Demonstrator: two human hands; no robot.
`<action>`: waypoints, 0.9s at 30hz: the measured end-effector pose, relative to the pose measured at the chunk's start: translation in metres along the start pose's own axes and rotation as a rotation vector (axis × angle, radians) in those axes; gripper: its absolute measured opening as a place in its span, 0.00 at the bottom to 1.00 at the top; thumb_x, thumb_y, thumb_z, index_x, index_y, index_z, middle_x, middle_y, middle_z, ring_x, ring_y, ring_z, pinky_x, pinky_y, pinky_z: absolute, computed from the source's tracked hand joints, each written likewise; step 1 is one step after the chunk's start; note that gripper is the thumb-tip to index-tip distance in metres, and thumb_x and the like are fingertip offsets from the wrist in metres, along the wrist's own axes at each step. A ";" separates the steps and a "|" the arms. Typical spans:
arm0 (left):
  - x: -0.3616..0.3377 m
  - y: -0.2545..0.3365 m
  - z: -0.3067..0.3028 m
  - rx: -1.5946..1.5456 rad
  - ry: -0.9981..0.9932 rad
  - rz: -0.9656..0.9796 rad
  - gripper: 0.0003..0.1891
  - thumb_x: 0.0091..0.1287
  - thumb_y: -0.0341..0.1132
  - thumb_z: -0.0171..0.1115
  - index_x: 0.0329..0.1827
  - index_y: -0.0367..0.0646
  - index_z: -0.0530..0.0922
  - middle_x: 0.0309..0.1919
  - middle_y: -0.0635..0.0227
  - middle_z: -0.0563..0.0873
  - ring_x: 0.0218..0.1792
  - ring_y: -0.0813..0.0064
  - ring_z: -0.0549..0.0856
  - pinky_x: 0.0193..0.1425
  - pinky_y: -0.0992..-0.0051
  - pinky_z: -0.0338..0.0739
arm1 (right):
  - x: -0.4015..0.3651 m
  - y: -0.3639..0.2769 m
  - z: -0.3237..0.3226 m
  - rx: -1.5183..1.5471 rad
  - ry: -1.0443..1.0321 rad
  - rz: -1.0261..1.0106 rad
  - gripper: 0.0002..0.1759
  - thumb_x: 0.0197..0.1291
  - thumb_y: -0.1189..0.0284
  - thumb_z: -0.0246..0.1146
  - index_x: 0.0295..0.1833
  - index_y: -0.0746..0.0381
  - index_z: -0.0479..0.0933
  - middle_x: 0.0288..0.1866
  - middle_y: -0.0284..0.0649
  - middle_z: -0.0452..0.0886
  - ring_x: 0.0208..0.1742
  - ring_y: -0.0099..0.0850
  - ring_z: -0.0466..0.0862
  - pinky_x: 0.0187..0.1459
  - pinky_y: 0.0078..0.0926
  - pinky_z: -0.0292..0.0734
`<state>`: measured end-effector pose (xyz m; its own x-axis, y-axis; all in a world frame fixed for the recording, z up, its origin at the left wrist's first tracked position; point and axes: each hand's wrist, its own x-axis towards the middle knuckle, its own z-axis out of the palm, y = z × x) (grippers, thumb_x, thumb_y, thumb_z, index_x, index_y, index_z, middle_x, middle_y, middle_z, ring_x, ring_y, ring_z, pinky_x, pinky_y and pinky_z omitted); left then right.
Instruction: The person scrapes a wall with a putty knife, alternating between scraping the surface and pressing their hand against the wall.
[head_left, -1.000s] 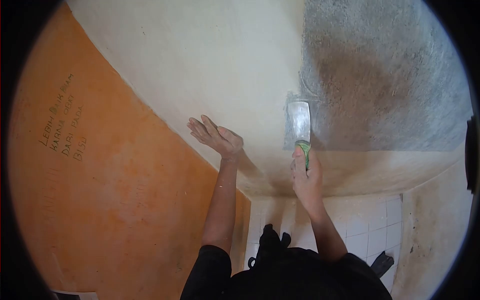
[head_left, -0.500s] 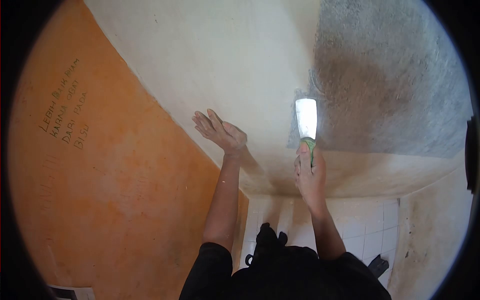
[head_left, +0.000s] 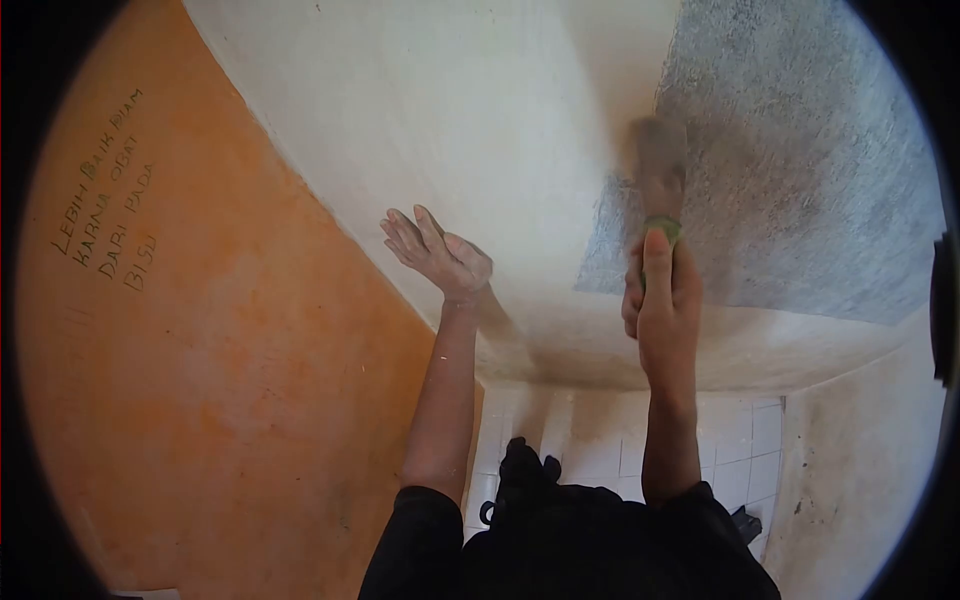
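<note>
My right hand (head_left: 668,290) is closed around the green handle of a putty knife (head_left: 660,165), thumb laid along it. The wide metal blade points up the wall and overlaps the left border of a rough grey patch (head_left: 790,200); motion blurs it a little. Left of the patch, the wall (head_left: 480,110) is smooth and cream-white. My left hand (head_left: 440,255) is open against this pale surface, fingers stretched up and to the left, with nothing in it.
On the left stands an orange wall (head_left: 230,380) with handwritten lettering (head_left: 105,190). White floor tiles (head_left: 735,450) show below, with a dark object (head_left: 745,523) at lower right. Another stained pale wall (head_left: 850,450) closes the right side.
My right hand and the putty knife have moved up and to the right, and the blade no longer shines brightly. My left hand stays in place. The view has shifted slightly.
</note>
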<state>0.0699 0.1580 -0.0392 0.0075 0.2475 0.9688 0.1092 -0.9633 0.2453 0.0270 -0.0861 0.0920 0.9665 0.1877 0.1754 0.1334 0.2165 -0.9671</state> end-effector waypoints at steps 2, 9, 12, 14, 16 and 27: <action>0.001 -0.002 0.002 -0.010 0.019 0.012 0.27 0.75 0.37 0.36 0.74 0.30 0.59 0.76 0.45 0.54 0.77 0.49 0.52 0.78 0.50 0.43 | -0.013 0.036 -0.005 -0.068 0.024 -0.021 0.16 0.74 0.59 0.53 0.40 0.61 0.70 0.18 0.25 0.64 0.15 0.12 0.61 0.16 0.14 0.54; -0.003 -0.003 0.005 -0.053 0.048 -0.025 0.27 0.76 0.39 0.34 0.74 0.36 0.62 0.76 0.48 0.55 0.78 0.48 0.51 0.79 0.50 0.39 | -0.028 0.045 -0.003 -0.003 0.043 0.093 0.17 0.75 0.58 0.51 0.40 0.61 0.70 0.18 0.26 0.64 0.15 0.13 0.62 0.15 0.15 0.55; -0.001 -0.005 0.006 -0.062 0.067 -0.002 0.27 0.76 0.39 0.34 0.74 0.36 0.62 0.76 0.48 0.56 0.78 0.49 0.51 0.79 0.51 0.39 | -0.034 0.046 -0.003 -0.005 0.035 0.124 0.18 0.75 0.58 0.51 0.40 0.62 0.69 0.18 0.26 0.64 0.15 0.13 0.62 0.15 0.15 0.55; -0.002 -0.004 0.006 -0.055 0.070 -0.010 0.27 0.76 0.39 0.35 0.74 0.36 0.62 0.76 0.48 0.56 0.78 0.49 0.52 0.79 0.51 0.40 | -0.031 0.045 -0.003 -0.029 0.041 0.143 0.18 0.75 0.57 0.51 0.40 0.62 0.69 0.18 0.27 0.64 0.14 0.13 0.61 0.14 0.15 0.55; 0.001 -0.002 0.005 -0.056 0.058 -0.010 0.26 0.76 0.39 0.35 0.74 0.36 0.62 0.76 0.48 0.56 0.78 0.49 0.52 0.79 0.50 0.40 | -0.025 0.033 0.007 -0.046 0.048 0.123 0.18 0.75 0.57 0.50 0.40 0.62 0.69 0.18 0.26 0.64 0.14 0.13 0.61 0.14 0.15 0.56; -0.002 -0.004 0.003 -0.009 0.035 0.017 0.26 0.76 0.36 0.36 0.73 0.30 0.61 0.75 0.45 0.56 0.77 0.49 0.52 0.78 0.49 0.45 | -0.029 0.036 0.007 0.050 0.029 0.183 0.19 0.75 0.55 0.50 0.40 0.61 0.68 0.18 0.27 0.64 0.13 0.14 0.62 0.13 0.15 0.56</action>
<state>0.0724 0.1616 -0.0420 -0.0259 0.2271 0.9735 0.1008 -0.9683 0.2285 0.0019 -0.0769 0.0534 0.9795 0.2011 -0.0091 -0.0558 0.2282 -0.9720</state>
